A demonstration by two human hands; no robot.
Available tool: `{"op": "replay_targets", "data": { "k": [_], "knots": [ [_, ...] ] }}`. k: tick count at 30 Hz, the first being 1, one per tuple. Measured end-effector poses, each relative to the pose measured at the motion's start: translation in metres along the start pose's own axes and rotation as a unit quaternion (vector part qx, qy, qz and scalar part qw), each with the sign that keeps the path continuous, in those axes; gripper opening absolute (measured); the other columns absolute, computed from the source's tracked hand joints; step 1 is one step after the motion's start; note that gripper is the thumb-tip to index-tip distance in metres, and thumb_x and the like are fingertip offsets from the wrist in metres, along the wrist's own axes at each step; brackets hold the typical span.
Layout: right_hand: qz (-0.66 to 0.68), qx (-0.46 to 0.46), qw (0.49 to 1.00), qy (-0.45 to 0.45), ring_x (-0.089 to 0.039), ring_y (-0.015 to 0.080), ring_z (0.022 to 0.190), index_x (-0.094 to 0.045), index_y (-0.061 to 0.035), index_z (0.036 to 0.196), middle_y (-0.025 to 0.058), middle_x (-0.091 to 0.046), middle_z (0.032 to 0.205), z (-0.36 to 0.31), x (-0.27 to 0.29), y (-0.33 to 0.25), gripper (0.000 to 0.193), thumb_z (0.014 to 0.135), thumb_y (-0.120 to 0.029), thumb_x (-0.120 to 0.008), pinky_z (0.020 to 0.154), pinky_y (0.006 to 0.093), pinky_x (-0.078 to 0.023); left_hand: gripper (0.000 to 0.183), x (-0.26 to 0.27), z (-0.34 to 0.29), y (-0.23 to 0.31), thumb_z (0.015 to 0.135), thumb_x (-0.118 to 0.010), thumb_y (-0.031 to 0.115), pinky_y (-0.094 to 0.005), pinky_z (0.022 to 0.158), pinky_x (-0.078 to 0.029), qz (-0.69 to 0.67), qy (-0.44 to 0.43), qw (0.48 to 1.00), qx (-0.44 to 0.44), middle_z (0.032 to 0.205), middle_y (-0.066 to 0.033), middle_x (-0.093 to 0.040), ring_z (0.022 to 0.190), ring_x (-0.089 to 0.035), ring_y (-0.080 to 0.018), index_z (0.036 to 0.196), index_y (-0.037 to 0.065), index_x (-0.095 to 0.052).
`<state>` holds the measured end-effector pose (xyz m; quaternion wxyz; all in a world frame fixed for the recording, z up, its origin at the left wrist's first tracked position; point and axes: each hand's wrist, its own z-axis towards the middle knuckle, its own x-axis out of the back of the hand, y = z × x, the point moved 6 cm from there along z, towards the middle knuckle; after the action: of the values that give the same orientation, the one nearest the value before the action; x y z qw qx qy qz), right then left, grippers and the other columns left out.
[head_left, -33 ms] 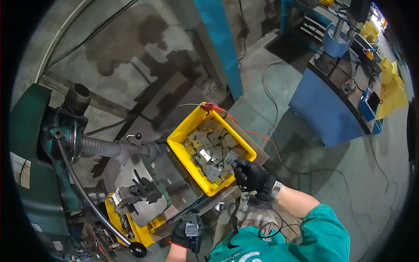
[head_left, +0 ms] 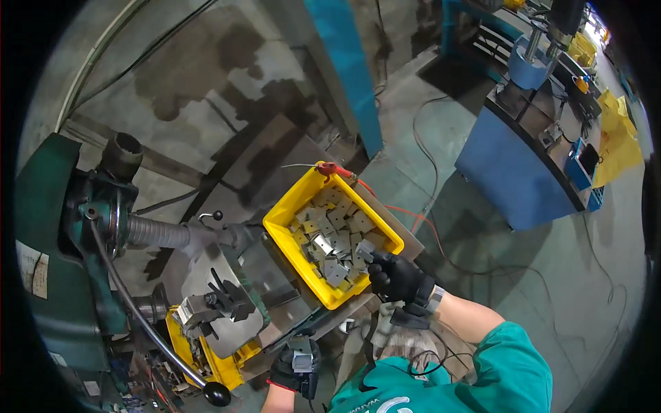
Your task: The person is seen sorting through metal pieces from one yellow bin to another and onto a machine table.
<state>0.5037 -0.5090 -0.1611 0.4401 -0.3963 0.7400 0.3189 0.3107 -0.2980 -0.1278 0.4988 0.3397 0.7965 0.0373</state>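
Observation:
My right hand [head_left: 396, 277], in a black glove, pinches a small bent metal bracket [head_left: 365, 250] over the right side of a yellow bin [head_left: 284, 215]. Inside that bin lies a heap of similar grey metal brackets [head_left: 337, 237], jumbled at various angles. My left hand [head_left: 295, 368], also gloved in black, is low in front of the bench, closed round silvery bent brackets [head_left: 301, 359] that look stacked; their number cannot be made out. Fingers of the left hand are partly hidden by the metal.
To the left stands a green drill press [head_left: 62, 261] with a long lever ending in a black knob [head_left: 217, 394]. A clamping fixture [head_left: 224, 299] sits on its table. Below is another yellow bin [head_left: 224, 368]. A red air hose [head_left: 365, 184] hangs by the bin. Far right stands a blue machine [head_left: 516, 165].
The bracket in my right hand has tilted slightly, showing a different face. The left hand and the bins stay where they were.

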Motion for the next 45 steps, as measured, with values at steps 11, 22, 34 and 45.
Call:
{"op": "replay_targets", "data": {
  "k": [11, 22, 34, 45],
  "knots": [
    [0.18, -0.099, 0.971, -0.12, -0.041, 0.0049, 0.048, -0.046, -0.01, 0.078, -0.0059, -0.045, 0.062, 0.006, -0.001, 0.013, 0.016, 0.088, -0.022, -0.041, 0.047, 0.021, -0.036, 0.077, 0.002, 0.005, -0.003, 0.067, -0.075, 0.034, -0.0355, 0.067, -0.05, -0.052, 0.03, 0.998, 0.033, 0.099, -0.0139, -0.057, 0.083, -0.057, -0.0251, 0.13, 0.008, -0.039],
    [0.279, -0.121, 0.942, -0.141, -0.039, 0.0044, 0.046, -0.046, -0.0101, 0.076, -0.0065, -0.042, 0.059, 0.008, -0.017, 0.02, 0.017, 0.09, -0.017, -0.038, 0.045, 0.0201, -0.036, 0.066, -0.001, 0.004, 0.001, 0.069, -0.069, 0.042, -0.034, 0.056, -0.047, 0.035, 0.09, 0.995, 0.004, 0.088, -0.0125, -0.056, 0.071, -0.053, -0.0242, 0.122, 0.009, -0.046],
    [0.258, -0.121, 0.947, -0.15, -0.041, 0.0054, 0.046, -0.046, -0.0096, 0.076, -0.0056, -0.042, 0.057, 0.016, -0.009, 0.029, 0.018, 0.089, -0.019, -0.039, 0.044, 0.0207, -0.037, 0.044, 0.0, 0.01, -0.001, 0.086, -0.053, 0.037, -0.0384, 0.062, -0.05, -0.094, 0.158, 0.983, 0.001, 0.1, -0.0147, -0.059, 0.079, -0.058, -0.0285, 0.122, 0.01, -0.049],
    [-0.629, -0.062, 0.773, -0.059, -0.054, 0.0094, 0.054, -0.052, -0.0067, 0.081, 0.0017, -0.053, 0.06, 0.019, -0.04, 0.075, 0.025, 0.091, -0.029, -0.05, 0.051, 0.0261, -0.043, 0.047, 0.007, 0.032, 0.006, 0.087, -0.053, 0.032, -0.0398, 0.09, -0.045, -0.027, 0.144, 0.989, -0.025, 0.114, -0.0114, -0.057, 0.101, -0.056, -0.0264, 0.127, 0.009, -0.044]
  ]
}}
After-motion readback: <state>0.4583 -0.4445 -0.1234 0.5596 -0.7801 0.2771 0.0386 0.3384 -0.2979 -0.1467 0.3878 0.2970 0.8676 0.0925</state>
